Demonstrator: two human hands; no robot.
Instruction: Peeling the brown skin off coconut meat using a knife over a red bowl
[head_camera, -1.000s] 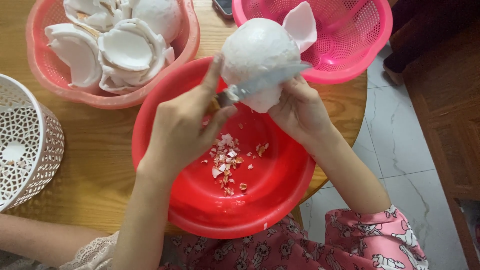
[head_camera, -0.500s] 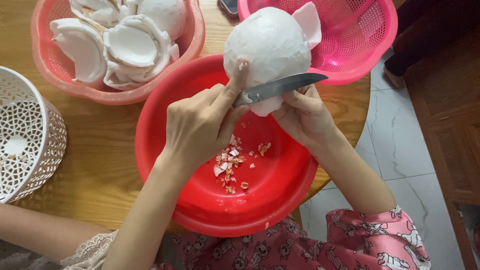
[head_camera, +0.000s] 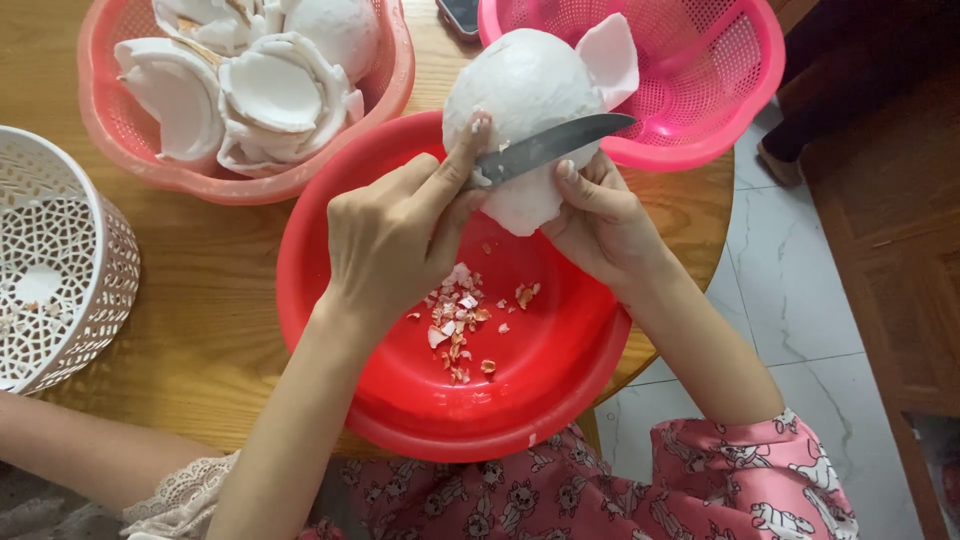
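My left hand (head_camera: 395, 235) grips a knife (head_camera: 555, 143), its thumb pressed against a peeled white coconut (head_camera: 520, 85). The blade lies flat across the coconut's lower side and points right. My right hand (head_camera: 600, 215) cups the coconut from below and holds it above the far rim of a red basin (head_camera: 330, 330). A thin white flap (head_camera: 612, 55) sticks up at the coconut's right. Small brown and white peel chips (head_camera: 458, 322) lie on the basin floor.
A pink bowl (head_camera: 100, 135) of white coconut pieces (head_camera: 265, 90) stands at the back left, a pink mesh basket (head_camera: 725, 70) at the back right. A white lattice basket (head_camera: 70, 265) is at the left. A bare forearm (head_camera: 80, 455) rests on the round wooden table (head_camera: 200, 310). Tile floor (head_camera: 800, 290) lies right.
The coconut has been turned and lifted slightly in my right hand. The knife blade has slid right across its lower side, and my left thumb has moved up onto the shell.
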